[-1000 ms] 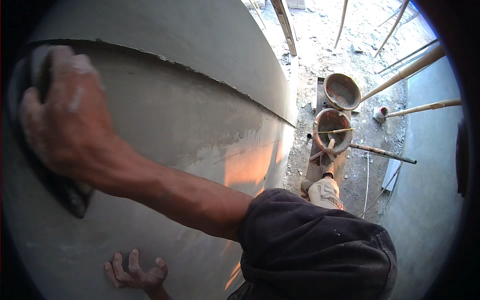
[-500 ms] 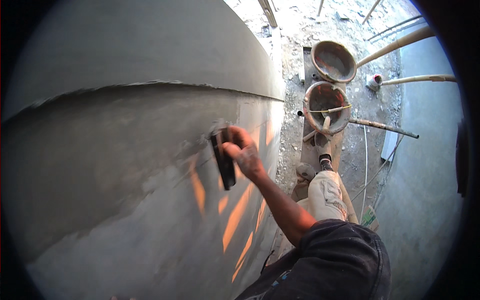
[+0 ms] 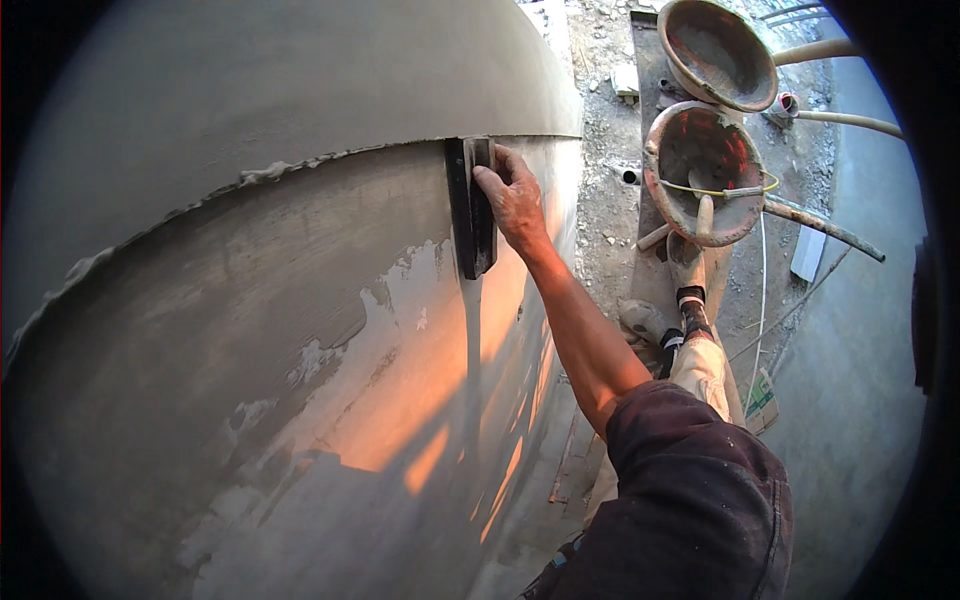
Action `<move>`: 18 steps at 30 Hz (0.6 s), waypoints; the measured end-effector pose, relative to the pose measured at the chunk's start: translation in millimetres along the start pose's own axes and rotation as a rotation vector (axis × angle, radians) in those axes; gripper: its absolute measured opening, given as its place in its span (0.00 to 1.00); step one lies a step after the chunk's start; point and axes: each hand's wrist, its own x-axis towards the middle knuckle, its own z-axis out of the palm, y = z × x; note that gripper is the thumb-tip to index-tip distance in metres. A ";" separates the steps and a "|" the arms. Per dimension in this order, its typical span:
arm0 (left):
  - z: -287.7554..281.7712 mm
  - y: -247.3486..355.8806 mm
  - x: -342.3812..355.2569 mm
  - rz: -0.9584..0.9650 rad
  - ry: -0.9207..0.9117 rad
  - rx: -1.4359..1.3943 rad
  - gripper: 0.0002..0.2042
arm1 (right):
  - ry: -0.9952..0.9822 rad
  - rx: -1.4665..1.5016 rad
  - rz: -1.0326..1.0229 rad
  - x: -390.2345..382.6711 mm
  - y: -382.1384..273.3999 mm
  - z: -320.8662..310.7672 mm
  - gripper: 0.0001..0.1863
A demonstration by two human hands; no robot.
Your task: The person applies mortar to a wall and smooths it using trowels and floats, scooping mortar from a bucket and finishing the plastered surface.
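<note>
My right hand is closed round the handle of a long black plastering trowel. The trowel is set upright against a grey plastered wall, its upper end at a raised mortar ridge that runs across the wall. Below the tool a narrow smooth streak runs down the surface. Patches of rough wet mortar and orange sunlight lie on the lower wall. My left hand is out of view.
On a plank at the right stand a mortar-crusted bucket with a tool handle rising from it and a round basin. Wooden poles and a pipe lie beyond. Rubble covers the ground; my legs are close by.
My right hand has carried the trowel up the wall to the ridge, and the tool now stands straighter. The whole view has shifted, with the bucket and basin now higher and farther right.
</note>
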 end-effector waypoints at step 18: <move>-21.8 -32.3 -11.2 0.020 -0.057 0.065 0.25 | -0.420 0.085 -0.221 -140.6 -159.9 62.2 0.29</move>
